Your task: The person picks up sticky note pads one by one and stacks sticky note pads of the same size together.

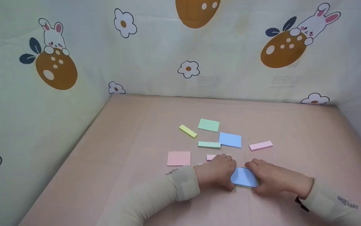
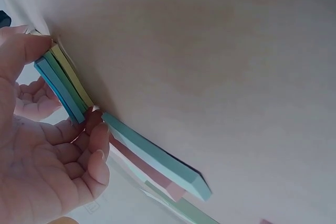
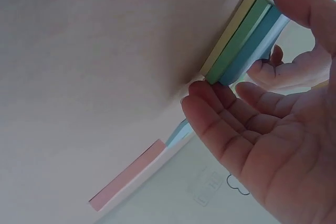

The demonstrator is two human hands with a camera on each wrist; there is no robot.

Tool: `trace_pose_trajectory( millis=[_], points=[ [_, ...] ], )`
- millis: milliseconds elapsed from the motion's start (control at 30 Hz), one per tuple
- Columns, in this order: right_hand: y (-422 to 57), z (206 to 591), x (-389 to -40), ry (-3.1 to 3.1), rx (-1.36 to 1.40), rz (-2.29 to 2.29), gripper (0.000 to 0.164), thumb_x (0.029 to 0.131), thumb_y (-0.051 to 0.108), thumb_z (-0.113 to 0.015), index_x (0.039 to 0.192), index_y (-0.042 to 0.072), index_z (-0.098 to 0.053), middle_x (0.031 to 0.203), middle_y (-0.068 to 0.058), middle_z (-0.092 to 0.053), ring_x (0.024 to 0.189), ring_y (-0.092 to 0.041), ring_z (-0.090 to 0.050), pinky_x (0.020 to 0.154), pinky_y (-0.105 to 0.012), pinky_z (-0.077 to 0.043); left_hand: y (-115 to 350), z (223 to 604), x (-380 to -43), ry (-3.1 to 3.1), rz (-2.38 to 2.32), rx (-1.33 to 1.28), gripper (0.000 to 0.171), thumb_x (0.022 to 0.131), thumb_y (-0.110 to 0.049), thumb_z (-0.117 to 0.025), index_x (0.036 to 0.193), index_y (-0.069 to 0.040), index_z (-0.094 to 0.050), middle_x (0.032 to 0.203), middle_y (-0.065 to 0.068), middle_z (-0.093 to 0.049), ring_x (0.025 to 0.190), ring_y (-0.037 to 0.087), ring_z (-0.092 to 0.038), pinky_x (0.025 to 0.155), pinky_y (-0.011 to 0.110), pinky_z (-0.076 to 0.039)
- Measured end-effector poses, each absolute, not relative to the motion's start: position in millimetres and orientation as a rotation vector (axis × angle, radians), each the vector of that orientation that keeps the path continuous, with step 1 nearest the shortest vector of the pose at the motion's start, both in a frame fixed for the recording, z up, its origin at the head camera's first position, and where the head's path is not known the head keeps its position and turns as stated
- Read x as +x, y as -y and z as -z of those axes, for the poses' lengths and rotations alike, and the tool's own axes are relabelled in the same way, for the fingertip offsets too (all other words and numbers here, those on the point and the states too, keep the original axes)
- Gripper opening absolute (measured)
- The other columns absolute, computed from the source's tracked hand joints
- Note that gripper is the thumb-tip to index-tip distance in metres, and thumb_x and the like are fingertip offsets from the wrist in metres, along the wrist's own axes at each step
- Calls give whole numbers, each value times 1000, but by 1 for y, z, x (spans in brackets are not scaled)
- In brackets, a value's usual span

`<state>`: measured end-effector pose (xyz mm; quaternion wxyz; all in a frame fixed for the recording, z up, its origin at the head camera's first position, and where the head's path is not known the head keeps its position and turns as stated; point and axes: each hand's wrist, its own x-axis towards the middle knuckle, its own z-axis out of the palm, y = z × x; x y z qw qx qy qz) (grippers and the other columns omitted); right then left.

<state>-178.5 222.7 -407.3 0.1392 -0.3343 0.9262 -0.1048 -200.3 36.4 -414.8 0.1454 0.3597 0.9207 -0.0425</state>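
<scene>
Gripping a small stack of paper pads [image 1: 244,179] from both ends: left hand [image 1: 219,173] on its left, right hand [image 1: 269,176] on its right. Fingers bent to the far edge, thumbs at the near edge, both grips narrowed onto the stack. Step looks like squaring up the layers. To do it well: push evenly from both sides, light thumbs, fingertips low enough to catch the bottom layer, as pressing just the top one would likely slide it.

Stack is between the hands on the near part of the table [image 1: 130,135]; can't tell if lifted a touch. Flat, rectangular: blue layer [image 3: 252,48] on top, green layer [image 3: 238,40] mid, pale yellow layer [image 3: 228,34] underneath. Edges slightly stepped in the right wrist view.

Outward: blue-green strip [image 2: 157,155] beside the left fingers, pink strip [image 1: 211,157] just past that hand, partly covered. Pink pad [image 1: 179,158] to the left. Farther back, green strip [image 1: 209,144] with its right end at a blue pad's [image 1: 230,140] corner, then green pad [image 1: 209,125] and yellow strip [image 1: 188,131]. Second pink strip [image 1: 260,145] apart, beyond the right hand. Rabbit-print cloth [image 1: 155,40] behind.
</scene>
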Motion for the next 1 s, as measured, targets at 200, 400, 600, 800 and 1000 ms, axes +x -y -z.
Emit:
trace_pose_trajectory(
  millis=[200,400,600,800,1000],
  points=[
    [-221,407,-180,-2659,-901,314,55,72,15,-69,118,-2,-46,103,-4,-50,90,-18,-48,82,-41,-44,-36,414,-200,-2644,113,1034,54,76,-47,-66,116,-13,-52,99,-3,-51,91,12,-43,93,27,-37],
    [-217,406,-180,-2623,-791,328,57,72,14,-70,120,-3,-46,102,-6,-49,91,-20,-47,85,-44,-43,-36,415,-202,-2635,64,1005,57,76,-47,-67,120,-14,-49,100,-4,-51,91,11,-43,92,26,-38],
    [-215,407,-180,-2652,-763,366,50,70,12,-72,112,-8,-53,96,-7,-51,84,-18,-50,79,-41,-46,-36,415,-203,-2633,67,998,58,75,-47,-67,118,-13,-48,96,-4,-49,88,11,-43,83,24,-40],
    [-215,410,-179,-2662,-752,457,48,68,7,-73,109,-11,-54,97,-9,-51,84,-19,-52,79,-41,-47,-37,415,-204,-2624,70,994,55,75,-47,-67,115,-13,-49,91,-3,-47,85,11,-42,78,24,-39],
    [-215,410,-179,-2641,-730,480,48,68,4,-73,109,-12,-54,99,-10,-52,86,-20,-52,80,-43,-47,-39,416,-205,-2622,29,949,54,73,-50,-68,112,-16,-51,88,-4,-47,85,11,-42,75,24,-38]
  ],
)
